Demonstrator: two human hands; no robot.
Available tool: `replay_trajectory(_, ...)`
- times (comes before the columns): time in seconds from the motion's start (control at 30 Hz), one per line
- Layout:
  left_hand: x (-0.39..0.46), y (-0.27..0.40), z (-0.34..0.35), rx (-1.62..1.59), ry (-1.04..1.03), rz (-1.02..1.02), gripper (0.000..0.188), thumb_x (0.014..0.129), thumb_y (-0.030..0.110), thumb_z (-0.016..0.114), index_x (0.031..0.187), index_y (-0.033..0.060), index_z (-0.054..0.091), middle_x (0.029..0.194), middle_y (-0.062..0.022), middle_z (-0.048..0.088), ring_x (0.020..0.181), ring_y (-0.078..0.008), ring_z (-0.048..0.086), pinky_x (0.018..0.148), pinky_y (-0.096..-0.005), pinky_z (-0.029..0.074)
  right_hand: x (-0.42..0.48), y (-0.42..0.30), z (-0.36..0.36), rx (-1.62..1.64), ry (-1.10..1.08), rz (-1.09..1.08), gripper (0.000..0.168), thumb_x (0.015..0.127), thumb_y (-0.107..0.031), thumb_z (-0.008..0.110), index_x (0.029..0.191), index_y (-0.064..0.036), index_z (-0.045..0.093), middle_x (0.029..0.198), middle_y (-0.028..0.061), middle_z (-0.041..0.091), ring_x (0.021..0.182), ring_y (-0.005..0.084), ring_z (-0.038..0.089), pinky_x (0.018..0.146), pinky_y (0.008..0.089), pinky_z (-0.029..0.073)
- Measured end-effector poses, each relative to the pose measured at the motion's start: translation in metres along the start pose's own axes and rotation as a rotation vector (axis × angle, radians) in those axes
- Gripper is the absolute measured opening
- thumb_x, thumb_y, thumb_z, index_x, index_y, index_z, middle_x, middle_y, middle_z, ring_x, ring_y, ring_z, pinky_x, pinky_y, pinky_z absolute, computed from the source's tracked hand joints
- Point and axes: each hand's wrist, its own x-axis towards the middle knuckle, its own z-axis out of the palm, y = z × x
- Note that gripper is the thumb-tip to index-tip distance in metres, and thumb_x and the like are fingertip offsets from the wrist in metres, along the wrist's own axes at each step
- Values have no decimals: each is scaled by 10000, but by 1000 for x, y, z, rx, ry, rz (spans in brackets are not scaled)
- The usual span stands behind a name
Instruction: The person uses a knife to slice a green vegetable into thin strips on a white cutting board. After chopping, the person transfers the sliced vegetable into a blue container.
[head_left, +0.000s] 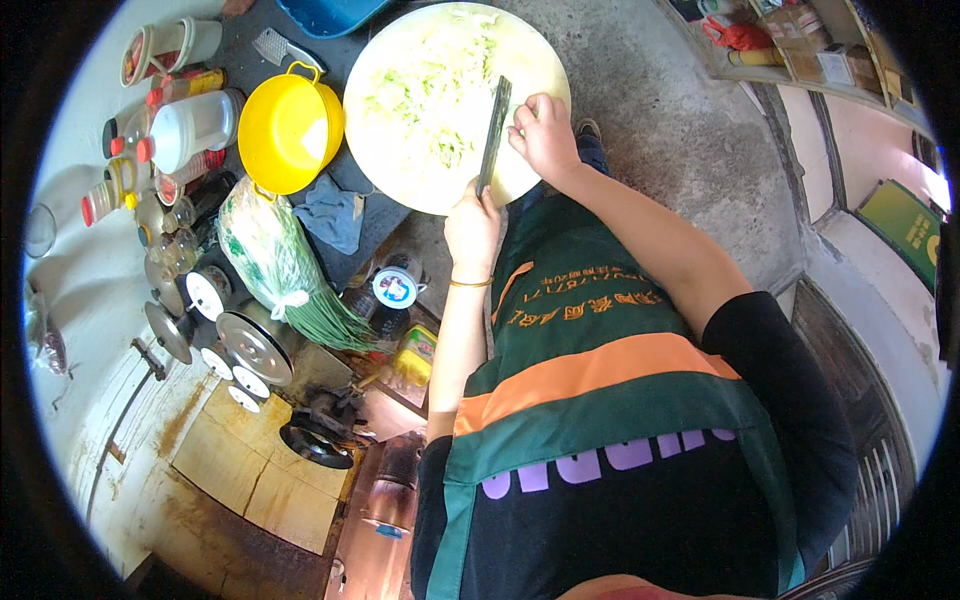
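Note:
My left hand (472, 229), with a thin bracelet at the wrist, grips the near end of a long dark flat tool (495, 135). The tool is seen nearly edge-on, so I cannot tell whether it is a grater or a slicer. Its far end points away over a large round pale cutting board (375, 161). Pale green vegetable shreds (427, 97) lie spread across the board, mostly left of the tool. Just right of the tool is my right hand (546, 135), its fingers curled over the board. Whether it holds a small piece is hidden.
A yellow basin (289, 135) stands left of the board, with a cleaver (285, 51) behind it and a blue basin (330, 15) beyond. Bagged green vegetables (262, 247), a blue cloth (334, 214) and several jars (195, 127) crowd the left. Shelves (810, 45) stand far right.

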Motion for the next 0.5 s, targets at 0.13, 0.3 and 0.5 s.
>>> replay_trajectory(0.13, -2, 0, 3, 28, -14, -13, 253, 898, 219, 530, 1042, 36, 628, 727, -234, 636, 670, -390, 641, 615, -451, 521, 6, -15, 0, -110, -41, 76, 215, 727, -191, 666, 888, -60, 610, 942, 87, 495, 933, 291, 481, 838, 392, 441)
replay_trajectory(0.3, -3, -2, 7, 37, -3, -2, 256, 900, 213, 528, 1052, 31, 624, 726, -234, 636, 676, -393, 640, 615, -453, 520, -7, -2, -6, -39, -75, 74, 216, 737, -184, 682, 899, -67, 602, 1013, 92, 494, 992, 284, 469, 868, 397, 426)
replay_trajectory(0.5, 0, -6, 6, -25, -4, 18, 235, 900, 212, 538, 995, 18, 628, 723, -243, 628, 673, -407, 629, 602, -463, 510, 3, 1, -4, 77, -124, 110, 251, 772, -222, 700, 929, -84, 562, 1051, 87, 492, 1037, 291, 459, 921, 401, 391)
